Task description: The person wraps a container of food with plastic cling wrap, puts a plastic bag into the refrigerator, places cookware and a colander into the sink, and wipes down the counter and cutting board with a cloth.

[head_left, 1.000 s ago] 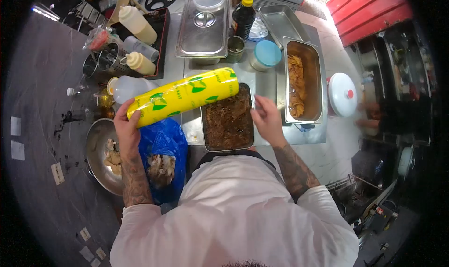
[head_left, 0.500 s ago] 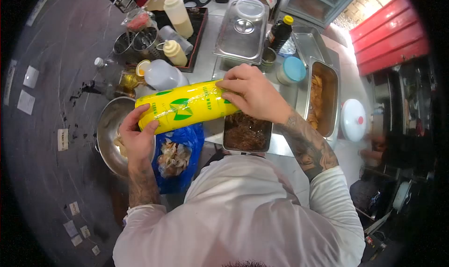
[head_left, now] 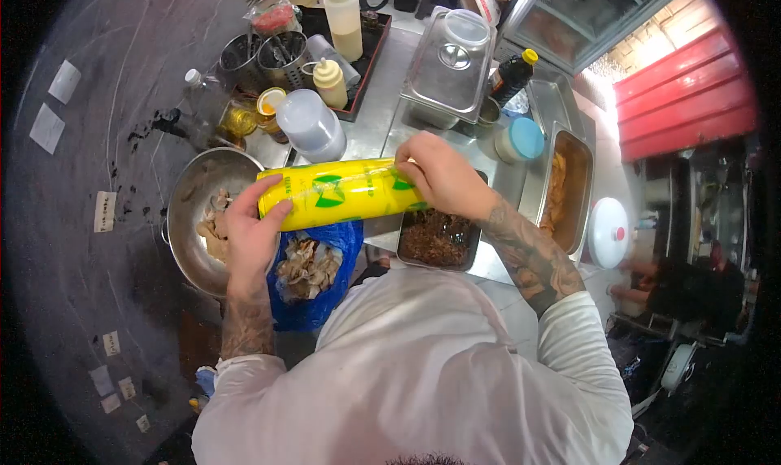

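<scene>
From my remote end I made out a loose, creased white shirt (head_left: pixel 423 359) with a wide left sleeve (head_left: pixel 248 375) and right sleeve (head_left: pixel 576 335), dense patterned tattoos (head_left: pixel 533 257) over both forearms, an ungloved left hand (head_left: pixel 254 237) and right hand (head_left: pixel 443 176), and some short hair (head_left: pixel 431 460) at the lower edge.

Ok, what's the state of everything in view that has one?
Yellow roll: in left hand, right hand on it
Front tray: uncovered, dark food inside
Long steel pan: uncovered, food inside
Steel bowl: uncovered, pieces inside
Blue bag: open
Steel container: lid on
Dark bottle: yellow cap on
Round tub: blue lid on
Squeeze bottles: capped
</scene>
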A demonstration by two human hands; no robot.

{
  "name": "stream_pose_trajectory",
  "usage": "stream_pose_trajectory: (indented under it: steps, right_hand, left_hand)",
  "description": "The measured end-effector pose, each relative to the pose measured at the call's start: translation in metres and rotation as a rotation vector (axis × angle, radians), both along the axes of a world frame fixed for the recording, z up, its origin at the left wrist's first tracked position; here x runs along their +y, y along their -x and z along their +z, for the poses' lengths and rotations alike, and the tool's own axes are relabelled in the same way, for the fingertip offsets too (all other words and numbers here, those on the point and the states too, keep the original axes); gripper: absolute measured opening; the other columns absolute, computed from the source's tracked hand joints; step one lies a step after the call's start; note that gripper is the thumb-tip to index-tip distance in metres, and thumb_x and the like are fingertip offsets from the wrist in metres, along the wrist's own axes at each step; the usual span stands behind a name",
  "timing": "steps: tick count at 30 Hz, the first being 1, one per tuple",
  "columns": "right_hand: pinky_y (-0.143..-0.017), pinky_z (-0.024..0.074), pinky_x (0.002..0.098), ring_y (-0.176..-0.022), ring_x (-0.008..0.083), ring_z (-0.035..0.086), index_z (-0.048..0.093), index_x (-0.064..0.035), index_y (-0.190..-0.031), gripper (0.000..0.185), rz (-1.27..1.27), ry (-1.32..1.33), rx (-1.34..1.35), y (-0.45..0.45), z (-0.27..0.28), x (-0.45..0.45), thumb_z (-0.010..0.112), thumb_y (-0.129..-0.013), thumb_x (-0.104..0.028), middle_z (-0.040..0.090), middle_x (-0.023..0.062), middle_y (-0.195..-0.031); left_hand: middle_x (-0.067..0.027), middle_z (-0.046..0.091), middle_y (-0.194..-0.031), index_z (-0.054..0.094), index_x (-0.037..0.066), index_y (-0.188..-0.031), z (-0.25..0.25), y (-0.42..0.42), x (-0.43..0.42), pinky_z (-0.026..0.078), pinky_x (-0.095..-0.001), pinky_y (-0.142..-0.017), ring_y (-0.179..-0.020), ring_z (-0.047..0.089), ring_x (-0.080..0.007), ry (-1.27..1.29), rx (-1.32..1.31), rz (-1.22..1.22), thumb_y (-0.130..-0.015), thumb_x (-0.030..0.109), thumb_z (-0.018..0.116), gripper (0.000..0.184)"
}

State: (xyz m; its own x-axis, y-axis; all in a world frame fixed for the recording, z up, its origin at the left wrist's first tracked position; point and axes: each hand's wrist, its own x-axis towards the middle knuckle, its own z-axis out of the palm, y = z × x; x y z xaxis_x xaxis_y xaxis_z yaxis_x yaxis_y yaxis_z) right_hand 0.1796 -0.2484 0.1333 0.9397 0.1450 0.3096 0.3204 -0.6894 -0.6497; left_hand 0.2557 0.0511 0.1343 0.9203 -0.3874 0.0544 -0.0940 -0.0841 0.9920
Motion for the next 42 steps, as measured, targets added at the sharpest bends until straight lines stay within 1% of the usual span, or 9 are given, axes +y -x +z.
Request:
stream_pose_trajectory:
  steps: [6, 8, 12, 14, 16, 18, 19, 27, 42]
  right_hand:
    - [-0.072, 0.0453, 0.0359, -0.080, 0.0305, 0.055, 0.053, -0.0009, -0.093, 0.007, -0.170, -0.106, -0.093, 0.003, 0.005, -0.006, 0.052, -0.088, -0.005, 0.055, 0.0142, -0.086]
    - [-0.074, 0.0464, 0.0384, -0.083, 0.0352, 0.057, 0.053, -0.0012, -0.093, 0.007, -0.234, -0.188, 0.009, 0.003, 0.019, -0.014, 0.051, -0.090, -0.007, 0.057, 0.0169, -0.087]
    - [-0.077, 0.0463, 0.0378, -0.085, 0.0339, 0.057, 0.053, -0.0007, -0.105, 0.017, -0.183, -0.197, 0.073, 0.012, 0.019, -0.022, 0.051, -0.089, -0.007, 0.057, 0.0170, -0.089]
    - [-0.079, 0.0455, 0.0364, -0.086, 0.0301, 0.057, 0.053, -0.0008, -0.107, 0.021, -0.188, -0.147, 0.059, 0.020, 0.033, -0.028, 0.051, -0.087, -0.005, 0.056, 0.0151, -0.092]
    - [-0.080, 0.0447, 0.0350, -0.087, 0.0263, 0.056, 0.054, -0.0010, -0.109, 0.025, -0.195, -0.107, 0.051, 0.024, 0.036, -0.032, 0.050, -0.084, -0.003, 0.055, 0.0132, -0.095]
    - [-0.084, 0.0454, 0.0397, -0.091, 0.0319, 0.057, 0.053, -0.0004, -0.112, 0.035, -0.159, 0.074, -0.107, 0.020, 0.029, -0.044, 0.051, -0.077, -0.001, 0.055, 0.0150, -0.098]
    - [-0.086, 0.0449, 0.0429, -0.094, 0.0361, 0.056, 0.055, -0.0007, -0.111, 0.038, -0.170, 0.083, -0.015, 0.018, 0.026, -0.048, 0.051, -0.073, 0.000, 0.056, 0.0173, -0.099]
    - [-0.080, 0.0454, 0.0399, -0.089, 0.0346, 0.056, 0.064, -0.0037, -0.091, 0.021, -0.418, 0.156, 0.062, 0.025, -0.018, -0.097, 0.054, -0.073, -0.002, 0.057, 0.0159, -0.088]
    - [-0.076, 0.0445, 0.0417, -0.087, 0.0342, 0.054, 0.062, -0.0060, -0.086, 0.017, -0.500, 0.167, -0.034, 0.045, -0.086, -0.129, 0.053, -0.074, 0.002, 0.052, 0.0142, -0.084]
  left_hand:
    - [-0.0120, 0.063, -0.111, 0.057, -0.005, -0.118, -0.026, -0.028, -0.027, 0.046, -0.0277, -0.089, -0.101, 0.059, -0.0173, 0.177, 0.226, -0.051, -0.082, -0.004, 0.063, 0.037]
    - [-0.0114, 0.063, -0.111, 0.058, -0.004, -0.119, -0.032, -0.038, -0.040, 0.046, -0.0277, -0.089, -0.101, 0.059, -0.0172, 0.191, 0.268, -0.100, -0.083, -0.002, 0.063, 0.036]
    - [-0.0098, 0.063, -0.109, 0.059, 0.002, -0.121, -0.037, -0.044, -0.068, 0.044, -0.0297, -0.091, -0.101, 0.058, -0.0192, -0.054, 0.103, -0.293, -0.082, 0.005, 0.067, 0.040]
    - [-0.0113, 0.060, -0.106, 0.059, 0.003, -0.122, -0.039, -0.039, -0.081, 0.043, -0.0304, -0.093, -0.101, 0.057, -0.0216, -0.194, -0.229, -0.329, -0.080, 0.011, 0.071, 0.044]
    - [-0.0126, 0.057, -0.103, 0.063, 0.005, -0.118, -0.039, -0.035, -0.095, 0.042, -0.0316, -0.094, -0.104, 0.054, -0.0241, -0.144, -0.162, -0.337, -0.077, 0.017, 0.075, 0.045]
    - [-0.0132, 0.056, -0.103, 0.067, 0.007, -0.114, -0.053, -0.044, -0.112, 0.042, -0.0327, -0.093, -0.104, 0.054, -0.0250, -0.260, -0.160, -0.246, -0.076, 0.022, 0.076, 0.041]
    - [-0.0129, 0.056, -0.098, 0.070, 0.010, -0.107, -0.051, -0.044, -0.123, 0.042, -0.0338, -0.092, -0.101, 0.053, -0.0264, -0.331, -0.183, -0.164, -0.076, 0.026, 0.076, 0.036]
    - [-0.0170, 0.043, -0.118, 0.073, 0.011, -0.088, -0.089, -0.040, -0.198, 0.037, -0.0353, -0.098, -0.110, 0.046, -0.0308, -0.155, -0.344, -0.026, -0.077, 0.024, 0.077, 0.017]
    - [-0.0193, 0.042, -0.124, 0.069, 0.003, -0.088, -0.162, -0.025, -0.235, 0.040, -0.0361, -0.097, -0.114, 0.048, -0.0327, -0.003, -0.240, -0.121, -0.079, 0.015, 0.073, 0.015]
